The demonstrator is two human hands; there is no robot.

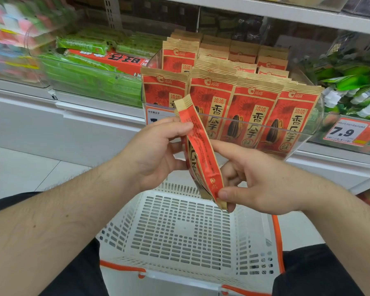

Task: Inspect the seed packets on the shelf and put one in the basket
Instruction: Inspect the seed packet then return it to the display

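Note:
A red and tan seed packet [201, 150] stands edge-on between my two hands, above the basket. My left hand [156, 152] pinches its upper part between thumb and fingers. My right hand [256, 182] holds its lower end, thumb on the bottom corner and forefinger against its side. Below them a white perforated basket [179, 231] with orange handles stands on the floor, with nothing in it. Several rows of the same seed packets [244, 107] stand upright in a clear shelf bin straight ahead.
Green snack packs [90, 67] and a red box [115, 58] fill the bin to the left. Green packets [350, 82] lie to the right above a 7.9 price tag [344, 131]. A white shelf edge [83, 107] runs across. My dark-clothed knees flank the basket.

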